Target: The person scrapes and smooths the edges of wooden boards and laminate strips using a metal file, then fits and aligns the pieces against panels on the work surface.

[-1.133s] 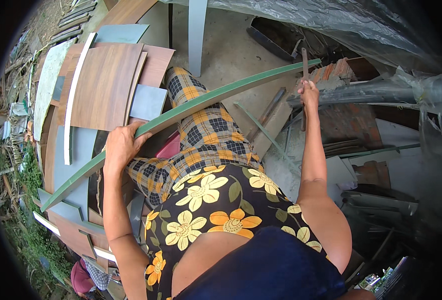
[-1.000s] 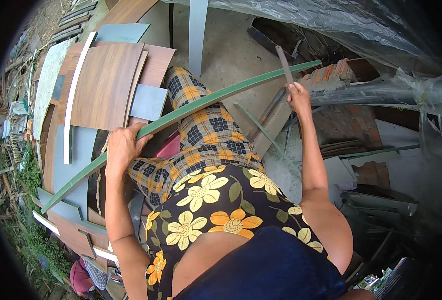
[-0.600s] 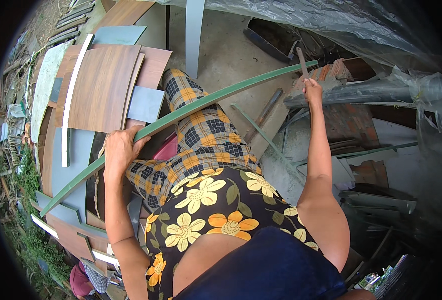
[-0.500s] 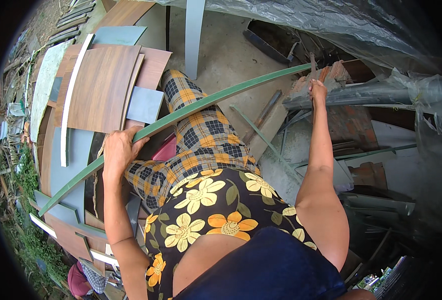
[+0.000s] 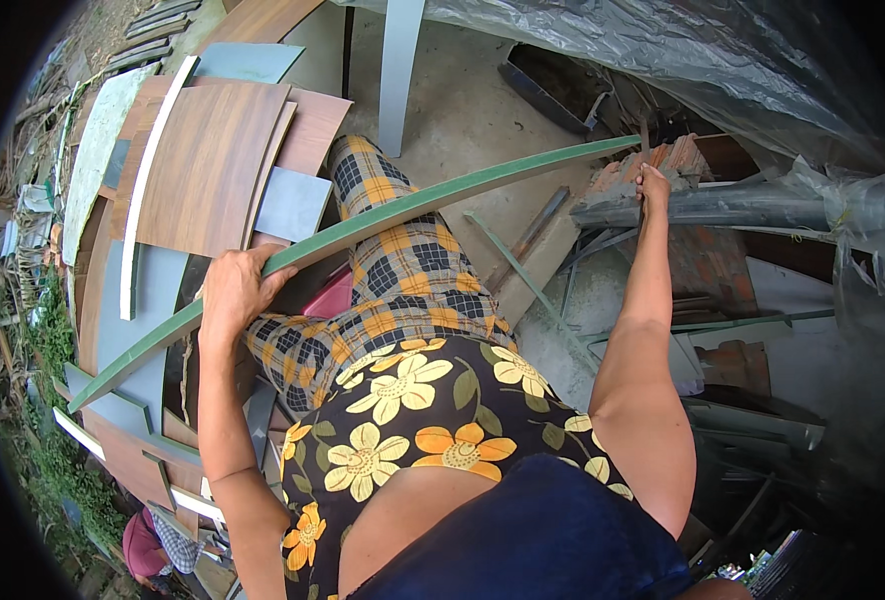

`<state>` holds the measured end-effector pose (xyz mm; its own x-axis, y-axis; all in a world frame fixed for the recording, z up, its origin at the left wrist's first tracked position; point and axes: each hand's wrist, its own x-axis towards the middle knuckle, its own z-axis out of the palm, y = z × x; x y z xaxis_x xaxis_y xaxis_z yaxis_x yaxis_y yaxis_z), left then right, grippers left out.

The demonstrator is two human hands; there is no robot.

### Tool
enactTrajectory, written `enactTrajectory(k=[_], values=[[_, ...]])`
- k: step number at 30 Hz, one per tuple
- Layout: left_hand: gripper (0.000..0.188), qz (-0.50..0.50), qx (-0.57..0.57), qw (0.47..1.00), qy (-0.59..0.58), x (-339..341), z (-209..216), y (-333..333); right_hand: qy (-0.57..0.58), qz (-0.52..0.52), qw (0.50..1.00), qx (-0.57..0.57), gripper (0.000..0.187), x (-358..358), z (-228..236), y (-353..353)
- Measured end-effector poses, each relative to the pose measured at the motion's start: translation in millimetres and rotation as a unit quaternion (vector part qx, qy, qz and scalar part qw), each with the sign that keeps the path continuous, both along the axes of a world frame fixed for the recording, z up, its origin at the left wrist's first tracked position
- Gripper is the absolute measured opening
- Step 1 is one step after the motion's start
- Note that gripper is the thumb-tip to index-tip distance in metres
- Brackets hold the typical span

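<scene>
A long, narrow green strip (image 5: 403, 208) slants across my plaid-covered legs, from the lower left up to a brick block (image 5: 679, 160) at the upper right. My left hand (image 5: 238, 290) is closed round it left of my knees, fingers over the top edge. With arm stretched out, my right hand (image 5: 653, 188) grips a narrow brown, blade-like tool (image 5: 646, 140). The tool stands against or just beside the strip's far end, over the bricks; whether they touch I cannot tell. Its exact kind is too small to make out.
Wood-grain boards (image 5: 213, 165), a white strip (image 5: 155, 185) and grey panels are stacked at the left. A black pan-like container (image 5: 553, 88) sits on the concrete floor. Plastic sheeting (image 5: 703, 60) hangs at upper right. Another person (image 5: 153, 545) is at lower left.
The view has shifted slightly. My right hand and the tool sit a little lower and further right in the picture. Both hands keep their grips.
</scene>
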<state>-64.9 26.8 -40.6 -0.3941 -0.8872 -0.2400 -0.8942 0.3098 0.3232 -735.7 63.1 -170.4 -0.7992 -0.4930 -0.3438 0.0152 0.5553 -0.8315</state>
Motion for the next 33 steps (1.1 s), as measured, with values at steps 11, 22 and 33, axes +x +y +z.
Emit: enactTrajectory(k=[11,22,33], values=[[0.024,-0.009,-0.013,1.000,-0.007,6,-5,-1,-0.072,0.060,0.995,-0.034,0.023,48,7,-5],[0.024,0.000,-0.010,1.000,-0.007,3,-1,2,0.037,0.343,0.938,-0.030,0.022,308,62,33],[0.023,0.001,-0.016,1.000,0.013,4,-8,6,-0.042,0.396,0.917,-0.031,0.023,340,78,35]])
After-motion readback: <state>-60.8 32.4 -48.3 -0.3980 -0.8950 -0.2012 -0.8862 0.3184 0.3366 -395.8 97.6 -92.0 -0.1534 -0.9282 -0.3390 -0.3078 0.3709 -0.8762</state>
